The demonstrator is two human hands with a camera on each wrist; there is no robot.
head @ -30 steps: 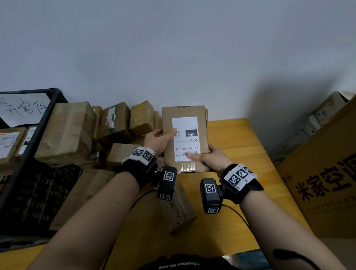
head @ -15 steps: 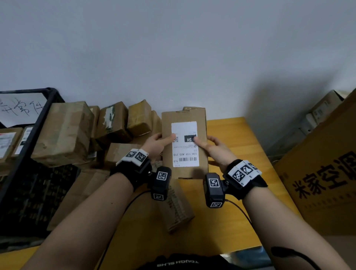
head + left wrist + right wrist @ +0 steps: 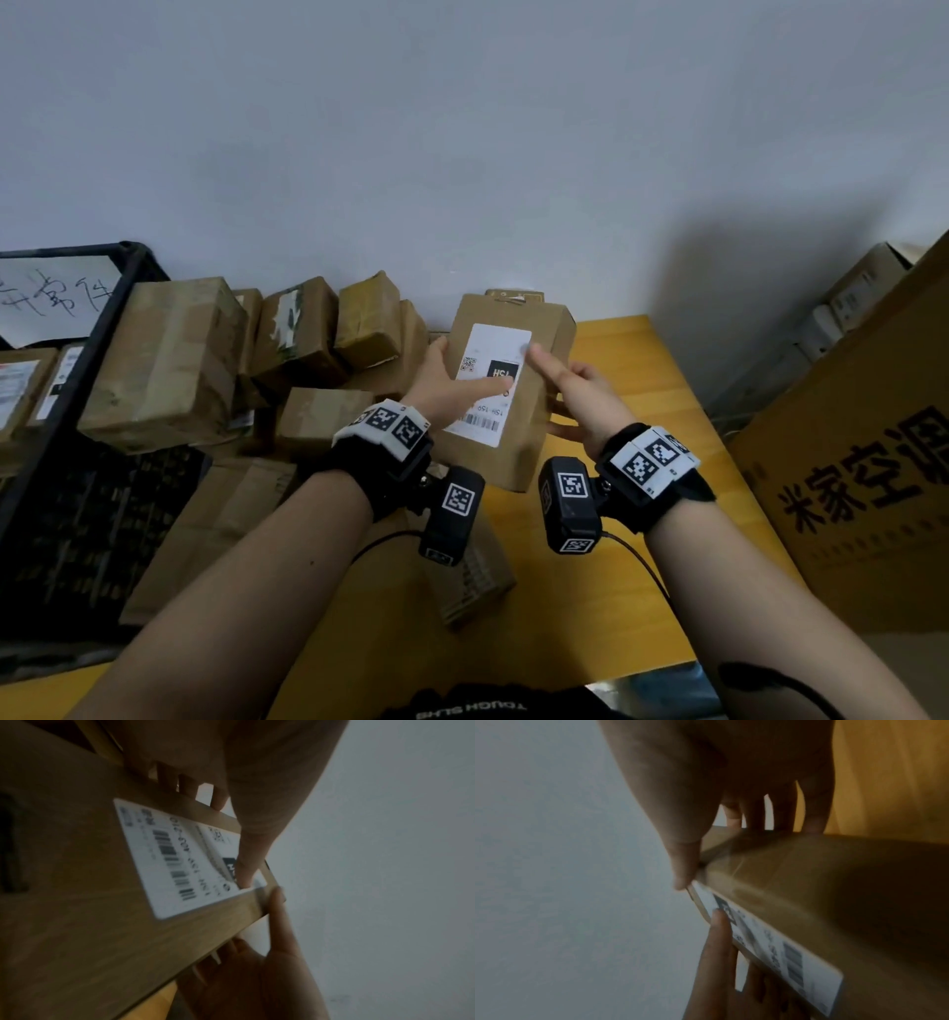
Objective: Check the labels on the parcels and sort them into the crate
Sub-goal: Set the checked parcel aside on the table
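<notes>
I hold a flat brown parcel (image 3: 534,411) upright over the table, its white label (image 3: 493,390) facing me. My left hand (image 3: 462,383) grips its left edge, thumb lying across the label and fingers behind. My right hand (image 3: 560,383) grips the right side, thumb tip on the label's upper right and fingers behind. In the left wrist view the label (image 3: 174,862) shows a barcode, with the left thumb on its dark patch. The right wrist view shows the parcel (image 3: 834,882) edge-on. The black crate (image 3: 110,318) stands at the far left.
A pile of brown parcels (image 3: 308,334) lies against the wall between crate and hands; one big parcel (image 3: 164,360) leans on the crate rim. Another flat parcel (image 3: 472,580) lies under my wrists. A large printed carton (image 3: 862,488) borders the yellow table (image 3: 616,565) on the right.
The parcel has risen and tilted, its top leaning right. My right thumb has slid from the label's bottom to its upper part. My left thumb stays on the label.
</notes>
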